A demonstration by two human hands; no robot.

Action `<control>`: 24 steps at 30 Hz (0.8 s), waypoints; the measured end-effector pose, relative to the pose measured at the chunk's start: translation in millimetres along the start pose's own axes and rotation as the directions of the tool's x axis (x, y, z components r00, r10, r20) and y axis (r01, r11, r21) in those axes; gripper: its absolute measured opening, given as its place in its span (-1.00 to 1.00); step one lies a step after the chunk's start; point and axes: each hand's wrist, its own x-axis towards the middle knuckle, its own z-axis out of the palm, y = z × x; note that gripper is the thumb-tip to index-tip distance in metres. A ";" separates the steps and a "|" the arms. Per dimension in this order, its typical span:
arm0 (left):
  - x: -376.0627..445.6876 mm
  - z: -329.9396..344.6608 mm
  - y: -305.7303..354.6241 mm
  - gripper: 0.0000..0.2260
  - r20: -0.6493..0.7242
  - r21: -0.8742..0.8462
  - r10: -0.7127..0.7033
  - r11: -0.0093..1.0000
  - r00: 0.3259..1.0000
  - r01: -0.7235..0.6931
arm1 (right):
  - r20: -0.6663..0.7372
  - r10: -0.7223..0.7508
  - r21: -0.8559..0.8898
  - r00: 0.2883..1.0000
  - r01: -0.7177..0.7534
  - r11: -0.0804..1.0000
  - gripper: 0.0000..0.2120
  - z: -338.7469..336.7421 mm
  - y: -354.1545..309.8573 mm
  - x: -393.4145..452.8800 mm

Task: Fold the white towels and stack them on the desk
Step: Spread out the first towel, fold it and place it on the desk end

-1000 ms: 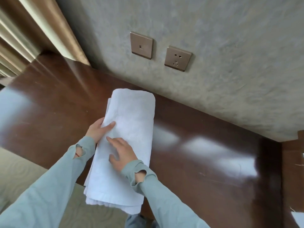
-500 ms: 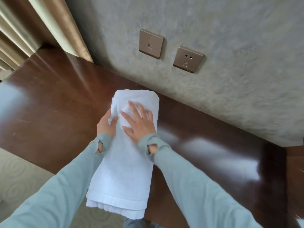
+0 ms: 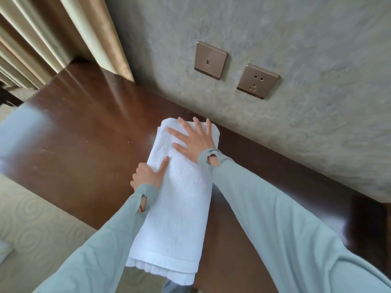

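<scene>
A white towel (image 3: 182, 204), folded into a long narrow strip, lies on the dark wooden desk (image 3: 84, 149) with its far end near the wall and its near end hanging over the desk's front edge. My right hand (image 3: 194, 140) lies flat on the towel's far end, fingers spread and straight. My left hand (image 3: 150, 176) is at the towel's left edge about midway; its thumb lies on top of the cloth and its fingers are curled at the edge, hidden from here.
A grey textured wall (image 3: 275, 102) runs along the desk's back edge, with a switch plate (image 3: 210, 60) and a socket (image 3: 257, 81). Beige curtains (image 3: 53, 39) hang at the far left. Patterned carpet (image 3: 31, 218) shows below the desk's front edge.
My right hand has slid along the towel from its middle to the far end by the wall. My left hand has stayed at the left edge.
</scene>
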 end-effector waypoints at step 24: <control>-16.2 -20.7 -31.1 -0.42 0.446 0.029 0.168 0.979 0.879 -0.202 | 0.626 0.306 0.374 0.717 -0.621 0.689 0.05 -38.3 48.0 -21.3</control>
